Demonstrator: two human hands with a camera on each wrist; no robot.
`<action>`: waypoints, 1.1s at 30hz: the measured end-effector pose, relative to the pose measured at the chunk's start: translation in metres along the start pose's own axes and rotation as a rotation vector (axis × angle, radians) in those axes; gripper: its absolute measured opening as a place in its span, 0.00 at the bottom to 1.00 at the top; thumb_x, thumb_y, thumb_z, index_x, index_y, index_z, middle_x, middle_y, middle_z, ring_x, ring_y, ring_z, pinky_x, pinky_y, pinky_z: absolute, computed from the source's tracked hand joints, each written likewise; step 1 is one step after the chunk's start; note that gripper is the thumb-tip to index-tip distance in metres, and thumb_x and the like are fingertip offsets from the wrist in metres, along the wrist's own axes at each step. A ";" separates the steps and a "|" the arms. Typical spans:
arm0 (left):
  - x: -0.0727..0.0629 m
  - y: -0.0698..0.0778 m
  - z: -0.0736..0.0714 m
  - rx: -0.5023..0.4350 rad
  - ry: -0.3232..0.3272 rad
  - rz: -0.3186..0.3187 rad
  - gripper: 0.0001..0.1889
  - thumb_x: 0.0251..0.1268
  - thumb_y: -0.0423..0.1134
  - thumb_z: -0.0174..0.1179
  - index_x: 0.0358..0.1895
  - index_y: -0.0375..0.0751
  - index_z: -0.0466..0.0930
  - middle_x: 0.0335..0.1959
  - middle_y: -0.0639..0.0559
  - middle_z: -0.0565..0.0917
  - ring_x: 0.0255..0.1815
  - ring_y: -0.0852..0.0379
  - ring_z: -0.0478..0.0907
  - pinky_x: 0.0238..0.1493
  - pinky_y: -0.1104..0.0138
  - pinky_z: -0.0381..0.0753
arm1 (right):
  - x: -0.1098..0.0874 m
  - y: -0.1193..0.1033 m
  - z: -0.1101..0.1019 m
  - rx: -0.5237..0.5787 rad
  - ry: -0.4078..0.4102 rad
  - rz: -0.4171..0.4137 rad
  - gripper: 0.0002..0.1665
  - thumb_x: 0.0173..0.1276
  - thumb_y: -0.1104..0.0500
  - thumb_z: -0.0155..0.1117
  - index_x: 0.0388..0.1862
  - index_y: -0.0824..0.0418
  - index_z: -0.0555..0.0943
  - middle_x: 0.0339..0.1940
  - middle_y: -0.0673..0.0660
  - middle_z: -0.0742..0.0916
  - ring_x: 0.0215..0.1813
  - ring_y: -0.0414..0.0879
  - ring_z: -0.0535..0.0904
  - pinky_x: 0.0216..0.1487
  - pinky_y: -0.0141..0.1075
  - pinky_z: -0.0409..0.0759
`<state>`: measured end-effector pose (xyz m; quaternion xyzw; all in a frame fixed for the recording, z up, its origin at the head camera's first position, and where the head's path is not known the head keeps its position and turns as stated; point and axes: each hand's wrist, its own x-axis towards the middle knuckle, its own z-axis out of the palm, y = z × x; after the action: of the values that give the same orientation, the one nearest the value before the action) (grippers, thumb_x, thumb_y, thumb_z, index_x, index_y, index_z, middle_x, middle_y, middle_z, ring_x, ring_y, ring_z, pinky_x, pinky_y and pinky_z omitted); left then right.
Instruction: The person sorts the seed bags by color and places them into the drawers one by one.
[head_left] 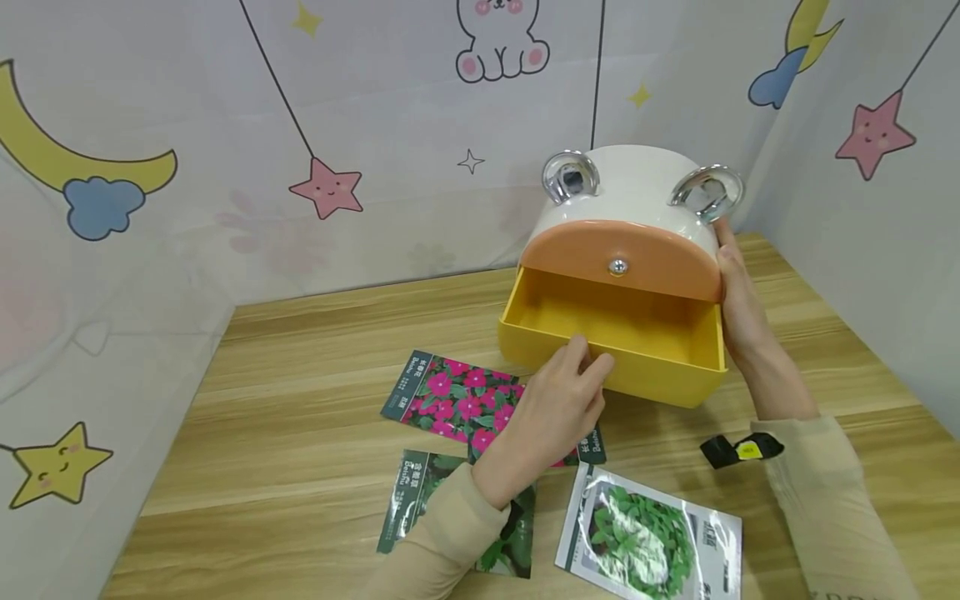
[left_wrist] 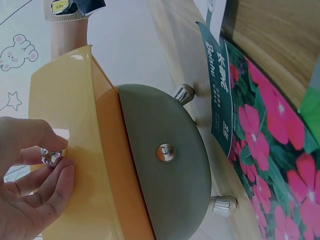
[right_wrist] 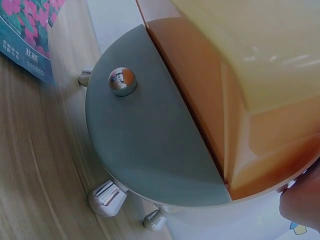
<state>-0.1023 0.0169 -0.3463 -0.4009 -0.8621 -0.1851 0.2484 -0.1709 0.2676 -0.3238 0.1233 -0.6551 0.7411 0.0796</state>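
Observation:
A round-fronted box [head_left: 637,183] with a white shell and silver rings on top has its yellow drawer [head_left: 660,381] pulled out. Above the drawer is an orange front panel [head_left: 570,246] with a silver knob. Below it, a grey-green panel [left_wrist: 160,130] with another knob shows in both wrist views. My left hand [head_left: 551,404] pinches the drawer's shiny knob [left_wrist: 51,157] between thumb and fingers. Against the box's right side lies my right hand [head_left: 741,300], its fingers extended along the white shell; only a bit of it appears in the right wrist view.
Several seed packets lie on the wooden table [head_left: 285,433]: pink-flower packets [head_left: 450,400], partly under my left forearm, a dark green leafy packet [head_left: 506,554] and a silver-white one [head_left: 641,533]. Patterned white cloth [head_left: 405,125] hangs behind the box.

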 end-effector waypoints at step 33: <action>-0.013 0.008 -0.008 0.024 0.006 0.039 0.10 0.58 0.33 0.63 0.40 0.44 0.72 0.31 0.52 0.67 0.28 0.61 0.64 0.27 0.78 0.60 | 0.000 -0.002 -0.001 -0.016 0.006 -0.045 0.33 0.79 0.50 0.30 0.79 0.46 0.39 0.81 0.45 0.39 0.78 0.36 0.33 0.77 0.33 0.21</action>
<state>-0.0865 0.0100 -0.3465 -0.4143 -0.8554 -0.1712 0.2594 -0.1708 0.2689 -0.3219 0.1353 -0.6579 0.7341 0.0994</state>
